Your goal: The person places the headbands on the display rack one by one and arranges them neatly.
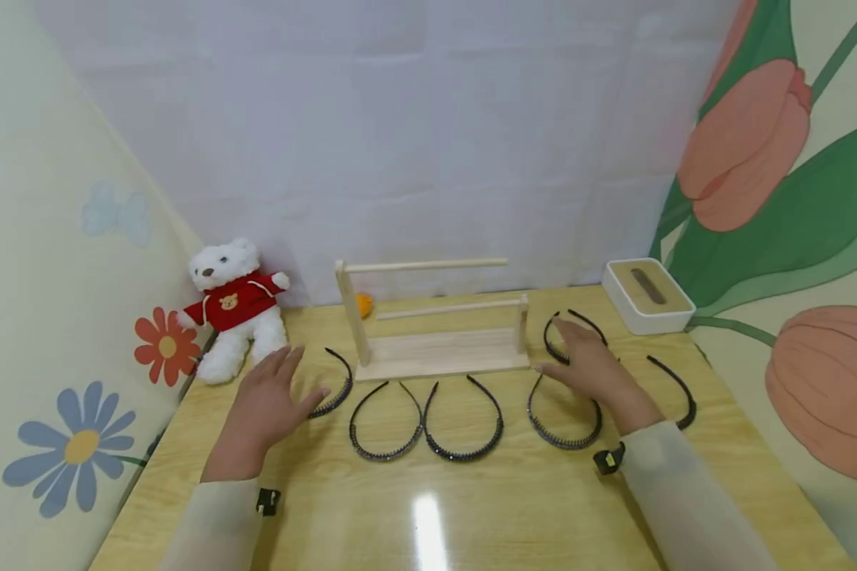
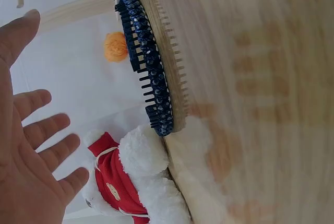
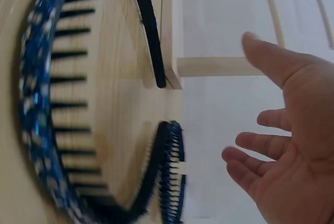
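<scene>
Both hands hovering over headbands, holding nothing

Head view: left hand [image 1: 263, 404] is hovering at the left, thumb spreading away from the fingers, pinching nothing. Left-end headband [image 1: 347, 386] is lying just beside it, partly hidden. Right hand [image 1: 591, 365] is hanging above the right front headband [image 1: 567, 445] and covering part of the right rear headband [image 1: 551, 349]; thumb and fingers are standing apart, gripping nothing. Two middle headbands [image 1: 464, 456] are lying side by side between the hands. Far-right headband [image 1: 689, 404] is resting beyond the right forearm, which is hiding part of it. All six are lying on the wooden table [image 1: 343, 515]. Wooden rack [image 1: 443, 353] is standing behind them, one rod extending from each post. White teddy bear [image 1: 239, 305] in red is sitting left, white box [image 1: 660, 323] right; small orange object [image 1: 364, 305] is showing behind the rack.

Left wrist view: fingers are spreading, palm showing; a dark blue beaded headband is lying apart from them.

Right wrist view: thumb is sticking out, the other fingers lying closer together, slightly bent. Two headbands are showing, neither touching the hand.
</scene>
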`<state>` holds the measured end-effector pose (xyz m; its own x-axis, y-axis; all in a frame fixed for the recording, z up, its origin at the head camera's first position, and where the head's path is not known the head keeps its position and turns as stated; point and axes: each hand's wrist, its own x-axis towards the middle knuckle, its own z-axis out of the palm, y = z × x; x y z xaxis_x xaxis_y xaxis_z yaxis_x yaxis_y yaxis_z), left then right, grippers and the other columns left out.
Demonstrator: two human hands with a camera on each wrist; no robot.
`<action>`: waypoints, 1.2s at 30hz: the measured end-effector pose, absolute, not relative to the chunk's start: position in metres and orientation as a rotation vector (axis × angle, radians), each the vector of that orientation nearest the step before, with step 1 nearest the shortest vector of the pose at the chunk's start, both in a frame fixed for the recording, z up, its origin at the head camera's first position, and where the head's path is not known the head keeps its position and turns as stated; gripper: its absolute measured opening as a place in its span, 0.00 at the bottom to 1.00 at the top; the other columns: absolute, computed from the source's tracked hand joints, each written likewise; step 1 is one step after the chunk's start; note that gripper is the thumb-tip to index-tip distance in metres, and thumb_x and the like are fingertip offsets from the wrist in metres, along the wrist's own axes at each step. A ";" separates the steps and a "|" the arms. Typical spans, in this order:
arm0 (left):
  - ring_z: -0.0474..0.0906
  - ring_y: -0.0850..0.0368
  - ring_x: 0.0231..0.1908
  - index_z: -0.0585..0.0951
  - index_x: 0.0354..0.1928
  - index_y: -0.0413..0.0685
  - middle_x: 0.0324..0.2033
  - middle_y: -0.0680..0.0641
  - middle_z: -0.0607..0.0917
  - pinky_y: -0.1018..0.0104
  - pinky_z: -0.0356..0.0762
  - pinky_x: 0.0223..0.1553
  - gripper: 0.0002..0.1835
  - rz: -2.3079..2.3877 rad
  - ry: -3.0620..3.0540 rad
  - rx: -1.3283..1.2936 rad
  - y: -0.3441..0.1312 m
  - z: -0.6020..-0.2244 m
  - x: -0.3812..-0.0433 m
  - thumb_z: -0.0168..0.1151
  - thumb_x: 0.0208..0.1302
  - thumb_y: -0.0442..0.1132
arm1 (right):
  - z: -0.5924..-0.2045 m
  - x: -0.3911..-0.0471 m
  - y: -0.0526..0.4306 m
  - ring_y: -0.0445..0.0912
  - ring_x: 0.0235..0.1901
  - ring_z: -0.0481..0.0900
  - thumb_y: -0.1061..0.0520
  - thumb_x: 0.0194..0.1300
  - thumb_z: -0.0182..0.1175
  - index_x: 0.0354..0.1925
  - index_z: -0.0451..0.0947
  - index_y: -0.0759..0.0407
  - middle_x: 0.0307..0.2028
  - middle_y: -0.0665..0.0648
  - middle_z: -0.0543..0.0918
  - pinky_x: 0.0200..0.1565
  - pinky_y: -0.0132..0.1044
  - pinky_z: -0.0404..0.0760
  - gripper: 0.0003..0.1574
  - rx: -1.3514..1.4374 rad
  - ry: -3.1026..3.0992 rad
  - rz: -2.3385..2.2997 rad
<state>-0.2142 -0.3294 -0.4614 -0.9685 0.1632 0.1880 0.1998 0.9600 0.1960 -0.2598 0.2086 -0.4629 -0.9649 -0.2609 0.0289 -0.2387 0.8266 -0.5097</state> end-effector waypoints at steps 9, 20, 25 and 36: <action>0.63 0.20 0.76 0.63 0.84 0.38 0.79 0.24 0.65 0.22 0.67 0.72 0.49 -0.498 -3.022 -0.229 -0.328 -0.464 -0.211 0.66 0.76 0.63 | -0.473 -0.273 0.192 0.72 0.79 0.64 0.41 0.77 0.68 0.85 0.53 0.69 0.81 0.75 0.64 0.79 0.68 0.63 0.58 -0.334 2.873 -0.914; 0.65 0.21 0.75 0.68 0.80 0.34 0.78 0.24 0.68 0.24 0.67 0.72 0.47 -0.628 -3.043 -0.235 -0.333 -0.475 -0.213 0.74 0.71 0.57 | -0.485 -0.284 0.170 0.69 0.70 0.76 0.49 0.76 0.71 0.78 0.64 0.73 0.71 0.74 0.77 0.73 0.62 0.76 0.47 -0.234 2.807 -1.049; 0.66 0.21 0.75 0.71 0.78 0.34 0.77 0.24 0.69 0.24 0.68 0.72 0.45 -0.649 -3.048 -0.236 -0.333 -0.476 -0.214 0.76 0.70 0.54 | -0.490 -0.289 0.163 0.67 0.70 0.77 0.51 0.75 0.72 0.77 0.65 0.72 0.70 0.73 0.78 0.73 0.61 0.77 0.45 -0.181 2.802 -1.088; 0.70 0.22 0.72 0.77 0.72 0.32 0.70 0.25 0.78 0.27 0.72 0.70 0.40 -0.684 -3.096 -0.259 -0.333 -0.477 -0.214 0.80 0.67 0.48 | -0.496 -0.293 0.152 0.64 0.62 0.83 0.55 0.70 0.74 0.67 0.76 0.72 0.60 0.69 0.85 0.68 0.58 0.81 0.35 -0.064 2.819 -1.069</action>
<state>-0.2140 -0.3334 -0.4772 -0.9860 0.1667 -0.0037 0.1496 0.8945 0.4213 -0.2931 0.1516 -0.4961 -0.9911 -0.0839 -0.1029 0.0054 0.7490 -0.6626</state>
